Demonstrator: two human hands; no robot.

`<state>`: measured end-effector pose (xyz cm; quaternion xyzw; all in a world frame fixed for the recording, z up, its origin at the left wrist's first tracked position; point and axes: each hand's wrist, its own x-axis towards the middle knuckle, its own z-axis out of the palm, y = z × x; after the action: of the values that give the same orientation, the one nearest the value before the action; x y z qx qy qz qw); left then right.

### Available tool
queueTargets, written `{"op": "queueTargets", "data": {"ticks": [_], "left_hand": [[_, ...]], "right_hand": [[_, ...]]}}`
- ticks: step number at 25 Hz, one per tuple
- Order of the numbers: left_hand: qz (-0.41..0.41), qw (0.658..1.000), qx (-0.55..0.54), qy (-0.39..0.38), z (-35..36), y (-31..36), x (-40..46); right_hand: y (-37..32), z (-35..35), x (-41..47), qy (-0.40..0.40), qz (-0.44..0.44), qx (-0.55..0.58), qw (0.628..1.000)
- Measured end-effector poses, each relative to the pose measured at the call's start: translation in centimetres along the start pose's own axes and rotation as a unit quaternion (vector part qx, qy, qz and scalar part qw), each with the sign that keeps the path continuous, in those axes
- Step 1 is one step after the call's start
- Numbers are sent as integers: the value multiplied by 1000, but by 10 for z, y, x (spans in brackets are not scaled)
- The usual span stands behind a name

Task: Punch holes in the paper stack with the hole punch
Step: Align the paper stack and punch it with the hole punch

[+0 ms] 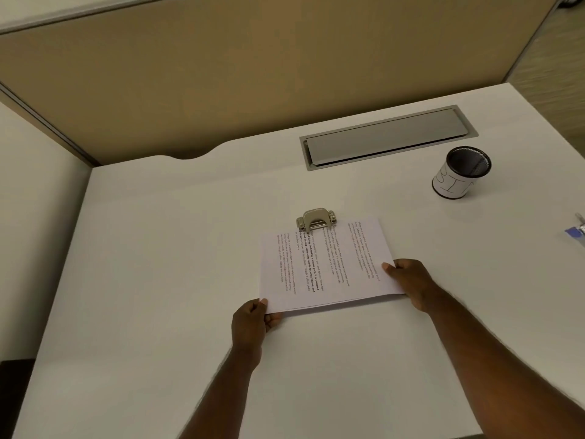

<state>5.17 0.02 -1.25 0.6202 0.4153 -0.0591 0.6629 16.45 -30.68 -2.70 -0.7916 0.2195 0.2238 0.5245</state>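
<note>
On a plain white table [158, 248], two hands grip one paper stack [326, 267]: the left hand [251, 324] pinches its near corner, the right hand [408, 280] its right edge. The stack's far edge sits in one metal punch [316, 219]. Beyond stand one mesh cup [459, 172], one grey hatch [386, 137], and a tan partition [253, 74].

Your two bare forearms reach forward from the lower edge of the view and converge toward the centre. Your left hand [251, 321] is curled, knuckles up, with the thumb on top and the fingers tucked beneath, pinching the near left corner of the printed white paper stack [326, 264]. Your right hand [408, 280] lies farther forward, thumb pointing left across the sheet's right edge, the fingers folded under it. Both wrists are straight, and the right forearm slants in from the lower right.
</note>
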Motion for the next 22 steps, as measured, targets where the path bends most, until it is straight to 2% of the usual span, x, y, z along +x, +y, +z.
{"op": "queueTargets", "data": {"ticks": [11,22], "left_hand": [[-7,1000,-2,7,-2,-10,-9],[3,1000,-8,18,-9,-14,-1]], "right_hand": [[5,6,-3,27,-29,-55,998],[1,14,-4,14,-30,-55,998]]}}
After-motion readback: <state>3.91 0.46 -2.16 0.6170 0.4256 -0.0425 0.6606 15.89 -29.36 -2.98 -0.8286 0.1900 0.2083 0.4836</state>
